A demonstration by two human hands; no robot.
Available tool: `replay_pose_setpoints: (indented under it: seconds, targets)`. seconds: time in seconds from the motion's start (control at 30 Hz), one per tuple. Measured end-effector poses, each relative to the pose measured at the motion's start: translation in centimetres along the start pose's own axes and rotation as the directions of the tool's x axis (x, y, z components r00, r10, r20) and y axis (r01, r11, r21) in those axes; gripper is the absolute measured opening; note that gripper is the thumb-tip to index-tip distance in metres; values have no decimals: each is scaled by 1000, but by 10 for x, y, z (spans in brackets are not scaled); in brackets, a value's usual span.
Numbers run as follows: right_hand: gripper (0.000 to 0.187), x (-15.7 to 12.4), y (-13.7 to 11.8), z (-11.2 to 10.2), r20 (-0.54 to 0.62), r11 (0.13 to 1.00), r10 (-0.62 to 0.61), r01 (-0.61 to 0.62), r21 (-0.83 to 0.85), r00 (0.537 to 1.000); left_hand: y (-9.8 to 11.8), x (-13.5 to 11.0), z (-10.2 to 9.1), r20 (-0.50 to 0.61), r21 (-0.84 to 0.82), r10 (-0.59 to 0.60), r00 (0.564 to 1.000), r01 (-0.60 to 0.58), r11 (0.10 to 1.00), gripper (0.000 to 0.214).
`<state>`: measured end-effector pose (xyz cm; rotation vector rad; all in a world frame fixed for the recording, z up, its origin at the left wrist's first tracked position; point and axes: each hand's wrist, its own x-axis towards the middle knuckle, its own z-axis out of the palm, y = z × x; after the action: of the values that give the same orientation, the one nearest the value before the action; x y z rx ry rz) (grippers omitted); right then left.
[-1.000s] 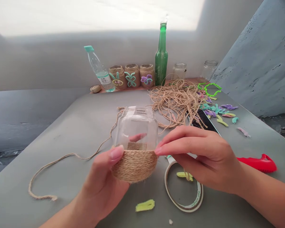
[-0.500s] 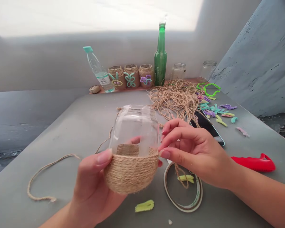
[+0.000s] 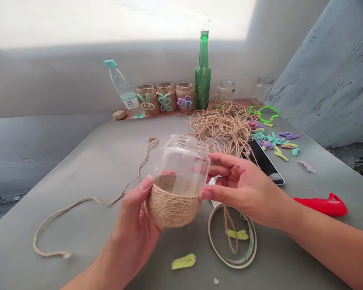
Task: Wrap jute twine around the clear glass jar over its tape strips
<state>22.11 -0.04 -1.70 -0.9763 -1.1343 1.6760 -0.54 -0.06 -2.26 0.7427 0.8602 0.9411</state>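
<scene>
I hold a clear glass jar (image 3: 184, 161) above the grey table (image 3: 87, 169); its lower part is wrapped in jute twine (image 3: 171, 209). My left hand (image 3: 136, 233) cups the wrapped bottom, thumb on the twine's upper edge. My right hand (image 3: 245, 189) grips the jar's right side, fingers curled round the glass, thumb at the twine line. A loose twine strand (image 3: 87, 201) trails left across the table. Another short strand (image 3: 229, 225) hangs below my right hand.
A tape ring (image 3: 232, 237) lies under my right hand. A twine heap (image 3: 224, 125), a phone (image 3: 266, 163), coloured pipe-cleaner bits (image 3: 275, 139) and a red tool (image 3: 323, 203) lie right. At the back: water bottle (image 3: 122, 90), three decorated jars (image 3: 166, 96), green bottle (image 3: 203, 72), two empty jars (image 3: 245, 90).
The jar has tilted and turned in my hands, its mouth leaning right. My right hand shifted from pinching at the twine edge to holding the jar's side. The trailing strand moved.
</scene>
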Motion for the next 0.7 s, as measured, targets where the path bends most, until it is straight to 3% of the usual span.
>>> replay_pose_setpoints:
  seconds: [0.1, 0.23, 0.43, 0.57, 0.7]
  targets:
    - [83, -2, 4, 2, -129, 995, 1, -13, -95, 992, -7, 1, -1, -76, 144, 106, 991, -94, 985, 52]
    - [102, -6, 1, 4, -185, 979, 20, -57, -196, 983, -7, 2, -1, -35, 168, 66, 997, -59, 984, 57]
    - [61, -6, -4, 4, -111, 982, -2, -18, -186, 994, 4, 3, 7, 61, -42, 30, 998, -28, 999, 37]
    - [56, -5, -3, 4, -50, 995, 12, -17, -97, 999, 7, 0, 10, 165, -171, -1, 986, 30, 985, 29]
    - [48, -3, -4, 3, 6, 998, 44, -43, -46, 999, 12, -2, 11, 170, -203, 28, 985, 7, 979, 33]
